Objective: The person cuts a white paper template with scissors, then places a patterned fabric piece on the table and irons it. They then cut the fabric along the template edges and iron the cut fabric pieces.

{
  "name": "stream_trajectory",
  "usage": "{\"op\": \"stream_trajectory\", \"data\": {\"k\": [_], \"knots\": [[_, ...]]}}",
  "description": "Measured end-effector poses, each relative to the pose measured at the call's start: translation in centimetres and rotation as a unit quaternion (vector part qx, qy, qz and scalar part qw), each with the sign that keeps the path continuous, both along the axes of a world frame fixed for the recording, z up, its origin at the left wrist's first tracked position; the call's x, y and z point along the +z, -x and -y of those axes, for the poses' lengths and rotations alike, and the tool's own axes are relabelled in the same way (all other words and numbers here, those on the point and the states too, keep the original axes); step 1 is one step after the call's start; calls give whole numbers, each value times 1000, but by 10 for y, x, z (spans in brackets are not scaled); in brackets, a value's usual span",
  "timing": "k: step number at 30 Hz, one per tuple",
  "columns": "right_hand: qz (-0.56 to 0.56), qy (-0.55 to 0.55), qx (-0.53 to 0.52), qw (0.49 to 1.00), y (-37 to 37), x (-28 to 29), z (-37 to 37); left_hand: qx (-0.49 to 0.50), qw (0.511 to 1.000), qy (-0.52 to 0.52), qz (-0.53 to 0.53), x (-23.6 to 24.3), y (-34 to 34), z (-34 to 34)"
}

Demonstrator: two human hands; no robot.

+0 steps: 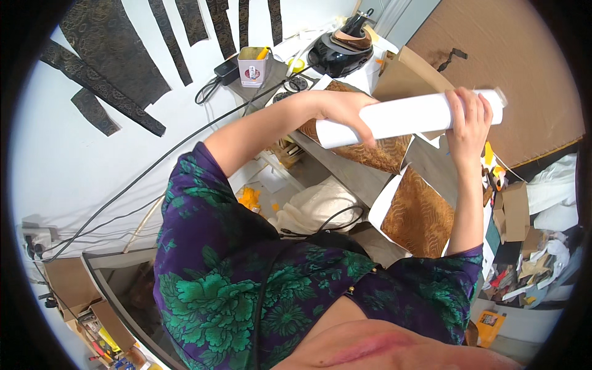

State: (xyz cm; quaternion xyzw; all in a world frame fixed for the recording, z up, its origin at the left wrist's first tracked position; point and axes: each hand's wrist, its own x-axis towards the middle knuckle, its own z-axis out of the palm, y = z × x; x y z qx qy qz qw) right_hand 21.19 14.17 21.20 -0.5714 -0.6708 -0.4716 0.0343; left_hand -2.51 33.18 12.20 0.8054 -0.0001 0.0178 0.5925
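Note:
A long white roll, apparently paper [407, 118], is held level above the table. My left hand [350, 112] grips it near its left end, thumb in front and most fingers hidden behind. Around its right end, my right hand [470, 117] has its fingers wrapped over the top. A pale clear end piece sticks out beyond the right hand. Below the roll lie brown-gold patterned pieces with white edges, one piece [385, 153] partly covered by the roll and another piece [419, 213] nearer to me.
A black steam iron [341, 52] stands at the far side, near a pink tin [253, 66]. Dark patterned pieces [117, 55] hang on the white wall at left. A cable [166, 148] crosses to the table. Scraps and boxes [513, 209] crowd the right side.

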Motion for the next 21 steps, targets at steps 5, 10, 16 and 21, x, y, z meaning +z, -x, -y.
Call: {"op": "stream_trajectory", "data": {"k": [5, 10, 16, 21], "knots": [[-79, -70, -40, 994, 9, 25, -23, 123, 988, -91, 21, 30, -2, -27], [-164, -106, -11, 981, 11, 12, 42, 418, 847, -327, -10, 38, 7, -124], [-243, -162, -157, 943, 33, -35, 158, 504, 688, -484, -197, 18, -10, -250], [-301, -181, -227, 908, 51, -64, 198, 492, 673, -453, -315, -20, -42, -289]]}}
